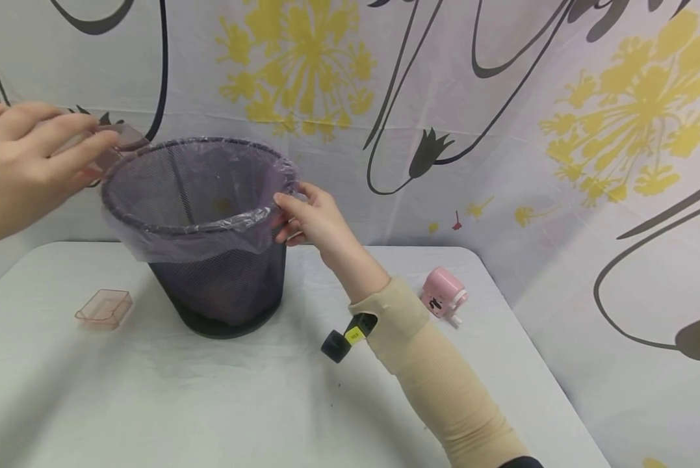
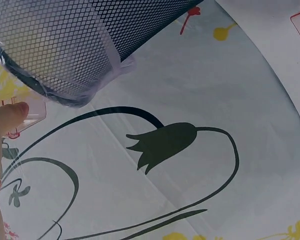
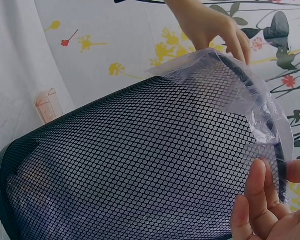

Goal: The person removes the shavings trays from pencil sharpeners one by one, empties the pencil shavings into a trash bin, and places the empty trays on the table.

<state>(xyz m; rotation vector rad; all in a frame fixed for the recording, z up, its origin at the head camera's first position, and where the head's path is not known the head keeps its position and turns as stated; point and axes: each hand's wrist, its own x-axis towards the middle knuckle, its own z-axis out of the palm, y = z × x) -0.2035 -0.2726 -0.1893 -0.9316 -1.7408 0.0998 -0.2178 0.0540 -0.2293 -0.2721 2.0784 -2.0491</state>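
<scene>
A black wire-mesh wastebasket [image 1: 227, 279] stands on the white table, lined with a thin translucent purple bag [image 1: 192, 244] folded over its rim. My right hand [image 1: 314, 218] pinches the rim and bag at the right side, thumb on one face and fingers on the other, as the right wrist view also shows. At the rim's left side, my left hand [image 1: 28, 162] grips a clear pinkish plastic box [image 2: 36, 112]. Its thumb lies against the box in the left wrist view, while the other fingers are mostly hidden there.
A clear pink open tray [image 1: 105, 307] lies on the table [image 1: 256, 403] left of the wastebasket. To the right sits a pink crank pencil sharpener [image 1: 442, 292], beyond my right forearm. A flower-printed white curtain [image 1: 490, 130] hangs behind and along the right side.
</scene>
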